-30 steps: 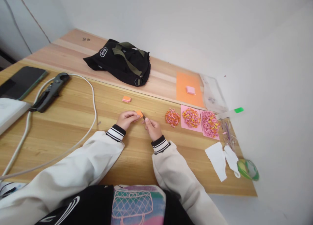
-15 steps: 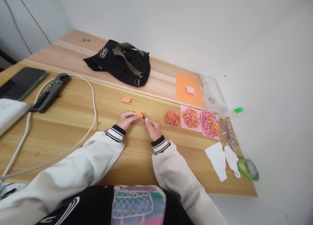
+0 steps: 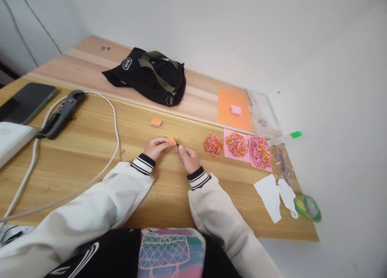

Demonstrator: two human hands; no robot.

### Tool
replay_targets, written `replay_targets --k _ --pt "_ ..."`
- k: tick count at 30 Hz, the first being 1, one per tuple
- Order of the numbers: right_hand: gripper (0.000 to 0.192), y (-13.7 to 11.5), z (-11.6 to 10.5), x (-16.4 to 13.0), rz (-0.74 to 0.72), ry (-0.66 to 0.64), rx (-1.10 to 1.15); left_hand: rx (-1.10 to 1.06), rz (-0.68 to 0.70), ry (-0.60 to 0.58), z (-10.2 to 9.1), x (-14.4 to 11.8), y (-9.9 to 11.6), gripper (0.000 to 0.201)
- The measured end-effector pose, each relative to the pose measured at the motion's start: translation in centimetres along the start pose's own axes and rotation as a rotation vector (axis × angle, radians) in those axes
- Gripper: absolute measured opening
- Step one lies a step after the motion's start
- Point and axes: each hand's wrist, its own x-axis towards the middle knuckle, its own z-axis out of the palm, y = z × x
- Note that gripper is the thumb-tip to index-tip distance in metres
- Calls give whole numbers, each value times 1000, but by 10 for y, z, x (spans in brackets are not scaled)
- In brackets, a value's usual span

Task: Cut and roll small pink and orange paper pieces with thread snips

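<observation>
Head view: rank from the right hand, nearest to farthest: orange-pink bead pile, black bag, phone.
From the right hand:
1. Orange-pink bead pile, just to its right on the table.
2. Black bag, behind and to the left, toward the wall.
3. Phone, far left edge.

Black bag [image 3: 151, 76] bears one white oval logo (lettering too small to read); no other text.

**Hands: both pinched, meeting at centre**

Your left hand [image 3: 156, 147] lies low with the fingers curled and the fingertips pinched together, pointing right. Your right hand [image 3: 189, 157] sits just beside it, thumb and forefinger closed in a fine pinch aimed up and left. The two sets of fingertips nearly meet. Both forearms run back toward you, sleeved, wrists angled inward.
</observation>
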Motion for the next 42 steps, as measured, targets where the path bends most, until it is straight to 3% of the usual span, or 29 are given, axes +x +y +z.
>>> replay_targets --k 12,29,42 --pt "46 -2 0 -1 -20 3 -22 2 -38 5 3 -2 9 16" --pt "48 1 1 1 -8 15 12 -23 -25 33 2 -4 4 15" --pt "57 -1 3 0 20 106 59 -159 -76 87 1 -2 6 18"
